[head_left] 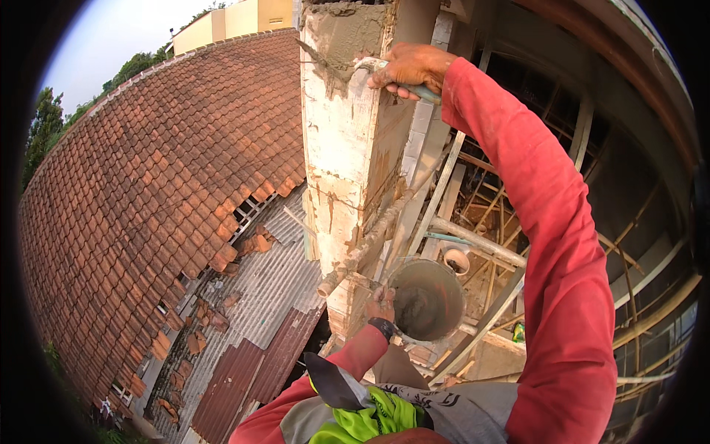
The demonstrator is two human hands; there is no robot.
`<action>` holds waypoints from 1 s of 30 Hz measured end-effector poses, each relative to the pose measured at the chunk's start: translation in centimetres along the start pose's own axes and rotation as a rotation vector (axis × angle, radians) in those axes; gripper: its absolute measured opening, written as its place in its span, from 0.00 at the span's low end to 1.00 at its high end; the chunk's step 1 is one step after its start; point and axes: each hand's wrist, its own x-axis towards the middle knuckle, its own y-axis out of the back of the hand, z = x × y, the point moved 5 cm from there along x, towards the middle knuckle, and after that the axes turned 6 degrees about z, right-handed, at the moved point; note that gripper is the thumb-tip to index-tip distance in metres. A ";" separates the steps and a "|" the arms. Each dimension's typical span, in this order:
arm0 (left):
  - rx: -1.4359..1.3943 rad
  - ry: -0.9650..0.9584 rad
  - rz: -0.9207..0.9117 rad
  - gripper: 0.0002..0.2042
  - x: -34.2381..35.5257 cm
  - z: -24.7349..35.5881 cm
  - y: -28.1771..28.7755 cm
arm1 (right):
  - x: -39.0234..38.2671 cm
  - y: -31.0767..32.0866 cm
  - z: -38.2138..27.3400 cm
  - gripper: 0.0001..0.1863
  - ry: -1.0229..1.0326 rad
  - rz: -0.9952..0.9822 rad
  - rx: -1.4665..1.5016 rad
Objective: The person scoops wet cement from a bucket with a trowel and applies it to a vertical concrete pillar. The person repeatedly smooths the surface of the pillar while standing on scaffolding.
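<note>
Your right hand (pixel 409 68) gripped trowel (pixel 384 74), blade pressed on wet mortar (pixel 347 33) atop white block column (pixel 347 148). Your left hand (pixel 381 303) clutched mortar bucket (pixel 427 300) rim, low beside column. Risk: loose mortar dropping onto tiled roof (pixel 148 200) below; bucket slipping from one-handed hold.

Right hand (pixel 409 68) raised, grip closed on a trowel (pixel 384 74) pressed against wet mortar (pixel 347 37) near the top of a white block pillar (pixel 347 148). Left hand (pixel 381 303) lower down, holding a grey bucket (pixel 427 300) by its rim; contents appear to be mortar, though the view is dim. Tiled roof (pixel 148 185) and corrugated sheets (pixel 274 288) lie below on the left. Bamboo scaffold poles (pixel 473 240) stand right of the pillar.
</note>
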 end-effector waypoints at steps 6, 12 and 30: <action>-0.629 0.174 -0.134 0.07 2.5 -6.2 -0.4 | -4.1 7.7 -0.9 0.18 0.126 0.292 -0.230; -0.804 0.222 -0.205 0.08 3.6 -4.9 -1.4 | -22.3 -1.1 13.3 0.21 0.008 0.212 0.133; 0.110 -0.204 -0.654 0.16 2.7 8.5 -9.2 | -38.4 -23.5 28.9 0.23 -0.053 -0.432 -0.689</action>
